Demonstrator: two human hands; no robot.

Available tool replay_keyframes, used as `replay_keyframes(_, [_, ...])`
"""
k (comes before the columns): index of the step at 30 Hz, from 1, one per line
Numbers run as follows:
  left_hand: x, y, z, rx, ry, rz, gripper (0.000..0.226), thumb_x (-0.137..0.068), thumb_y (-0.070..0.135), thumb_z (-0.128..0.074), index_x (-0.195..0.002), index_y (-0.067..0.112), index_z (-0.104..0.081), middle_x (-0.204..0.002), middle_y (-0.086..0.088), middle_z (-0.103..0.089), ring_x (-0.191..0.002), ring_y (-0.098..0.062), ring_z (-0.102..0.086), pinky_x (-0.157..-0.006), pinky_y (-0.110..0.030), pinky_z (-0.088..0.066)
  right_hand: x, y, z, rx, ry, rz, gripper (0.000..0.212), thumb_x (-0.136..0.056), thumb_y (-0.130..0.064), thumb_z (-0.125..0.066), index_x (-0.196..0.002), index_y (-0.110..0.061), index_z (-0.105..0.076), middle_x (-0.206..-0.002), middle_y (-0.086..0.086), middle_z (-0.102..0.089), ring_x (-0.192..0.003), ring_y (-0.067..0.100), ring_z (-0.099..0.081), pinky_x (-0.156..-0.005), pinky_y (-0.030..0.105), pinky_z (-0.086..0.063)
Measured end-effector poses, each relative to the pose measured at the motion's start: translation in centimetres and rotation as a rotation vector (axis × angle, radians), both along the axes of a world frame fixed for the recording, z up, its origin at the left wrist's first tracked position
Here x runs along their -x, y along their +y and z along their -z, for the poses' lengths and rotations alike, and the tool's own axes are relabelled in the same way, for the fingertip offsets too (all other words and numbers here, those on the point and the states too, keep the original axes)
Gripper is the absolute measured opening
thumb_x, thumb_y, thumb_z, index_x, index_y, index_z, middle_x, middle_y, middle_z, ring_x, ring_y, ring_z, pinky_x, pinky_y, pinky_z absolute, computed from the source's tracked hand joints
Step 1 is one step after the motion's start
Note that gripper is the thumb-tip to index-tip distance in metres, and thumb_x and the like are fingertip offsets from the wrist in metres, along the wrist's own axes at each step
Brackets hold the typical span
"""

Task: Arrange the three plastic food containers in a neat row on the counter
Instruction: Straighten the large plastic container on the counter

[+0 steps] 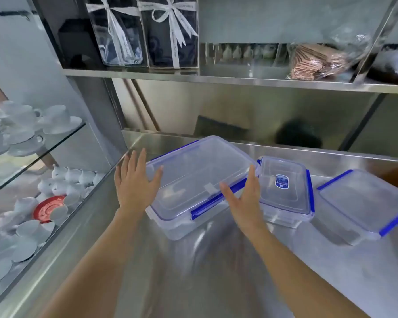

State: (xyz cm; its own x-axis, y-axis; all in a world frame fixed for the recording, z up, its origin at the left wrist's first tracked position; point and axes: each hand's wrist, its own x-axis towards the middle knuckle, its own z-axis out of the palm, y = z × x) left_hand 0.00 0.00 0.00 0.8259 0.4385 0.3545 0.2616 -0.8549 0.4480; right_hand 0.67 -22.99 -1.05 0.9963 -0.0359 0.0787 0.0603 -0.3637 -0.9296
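Note:
Three clear plastic containers with blue lid clips stand on the steel counter (193, 283). The large container (198, 180) is at the left, turned at an angle. A small container (285, 191) with a blue label sits just right of it, and a medium container (363, 203) is at the far right. My left hand (135, 182) is flat against the large container's left end, fingers spread. My right hand (244, 198) is against its near right side by a blue clip, fingers extended. Neither hand is closed around it.
A glass cabinet at the left holds white cups and saucers (32, 125) and a red saucer (47, 208). The steel shelf (239, 80) above carries ribboned gift boxes (145, 31) and a bag of brown items (317, 61). The back wall is steel.

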Motion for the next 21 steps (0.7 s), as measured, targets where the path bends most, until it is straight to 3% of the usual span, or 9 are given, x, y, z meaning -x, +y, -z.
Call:
replay_keyframes(3, [-0.6, 0.8, 0.6, 0.086, 0.086, -0.037, 0.069, -0.090, 0.052, -0.044, -0.146, 0.018, -0.025, -0.158, -0.005, -0.023, -0.146, -0.025, -0.016, -0.119, -0.045, -0.011, -0.2, 1.0, 0.7, -0.200, 0.156, 0.050, 0.096, -0.077, -0.047, -0.064, -0.146, -0.028, 0.000, -0.156, -0.003, -0.018, -0.141, 0.020, -0.023, -0.113, 0.039, -0.026])
replay_keyframes(7, [-1.0, 2.2, 1.6, 0.172, 0.246, -0.045, 0.071, -0.090, 0.056, -0.040, -0.148, 0.020, -0.020, -0.159, 0.000, -0.018, -0.147, -0.024, -0.009, -0.119, -0.045, -0.008, -0.3, 1.6, 0.8, -0.292, 0.304, 0.023, 0.093, -0.082, -0.042, -0.061, -0.146, -0.024, 0.004, -0.156, -0.002, -0.016, -0.140, 0.021, -0.022, -0.110, 0.035, -0.025])
replay_keyframes(12, [-1.1, 3.7, 1.6, 0.245, 0.232, -0.009, 0.060, -0.091, 0.046, -0.048, -0.141, 0.014, -0.038, -0.147, -0.010, -0.043, -0.133, -0.030, -0.041, -0.113, -0.047, -0.027, -0.3, 2.1, 0.6, -0.318, 0.308, 0.027, 0.097, -0.078, -0.037, -0.069, -0.146, -0.024, -0.001, -0.152, -0.002, -0.025, -0.135, 0.019, -0.031, -0.103, 0.028, -0.031])
replay_keyframes(17, [-1.4, 4.7, 0.2, 0.151, 0.263, -0.012, 0.044, -0.088, 0.048, -0.050, -0.101, 0.009, -0.066, -0.109, -0.015, -0.065, -0.105, -0.035, -0.058, -0.093, -0.042, -0.041, -1.0, 2.2, 0.3, -0.271, 0.308, 0.018, 0.105, -0.073, -0.037, -0.073, -0.146, -0.022, 0.001, -0.153, 0.000, -0.021, -0.136, 0.022, -0.030, -0.107, 0.035, -0.032])
replay_keyframes(21, [-0.5, 5.0, -0.7, 0.182, 0.292, -0.035, 0.042, -0.088, 0.045, -0.053, -0.065, 0.010, -0.052, -0.073, -0.008, -0.058, -0.084, -0.033, -0.056, -0.074, -0.036, -0.040, -3.0, 1.4, 0.4, -0.332, 0.365, -0.071, 0.094, -0.077, -0.023, -0.071, -0.144, -0.027, -0.006, -0.143, 0.000, -0.038, -0.117, 0.021, -0.046, -0.098, 0.036, -0.039])
